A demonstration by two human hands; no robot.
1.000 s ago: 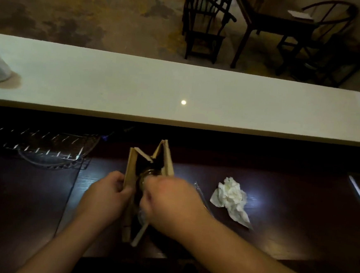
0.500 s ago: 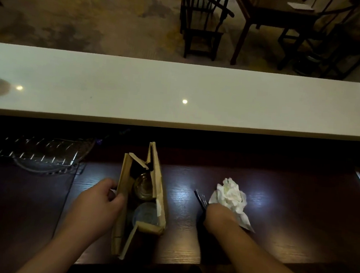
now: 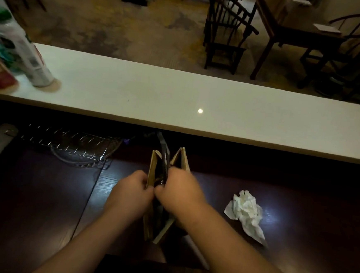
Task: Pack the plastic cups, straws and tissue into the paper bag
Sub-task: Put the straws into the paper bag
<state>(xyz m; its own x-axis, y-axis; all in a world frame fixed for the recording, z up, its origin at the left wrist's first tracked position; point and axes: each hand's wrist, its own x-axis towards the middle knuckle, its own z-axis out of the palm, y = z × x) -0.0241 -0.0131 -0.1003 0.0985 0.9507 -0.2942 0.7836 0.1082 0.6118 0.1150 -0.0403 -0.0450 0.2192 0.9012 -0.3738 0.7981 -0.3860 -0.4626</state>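
A brown paper bag [image 3: 182, 160] stands with its mouth wide on the dark wooden table [image 3: 306, 243]. My left hand [image 3: 130, 191] grips the bag's left wall. My right hand [image 3: 180, 191] is over the bag's mouth, closed on dark wrapped straws [image 3: 164, 154] whose upper ends stick up out of the bag toward the far side. The plastic cups inside the bag are hidden by my hands. A crumpled white tissue [image 3: 247, 210] lies on the table to the right of the bag, apart from both hands.
A long white counter ledge [image 3: 199, 94] runs behind the table, with spray cans and bottles [image 3: 24, 51] at its left end. A wire rack [image 3: 70, 144] lies on the table at the left. Dark chairs [image 3: 226, 32] and a table stand on the floor beyond.
My right hand left the spot beside the tissue, took up the dark straws and brought them over the bag's mouth. My left hand kept hold of the bag's left wall.
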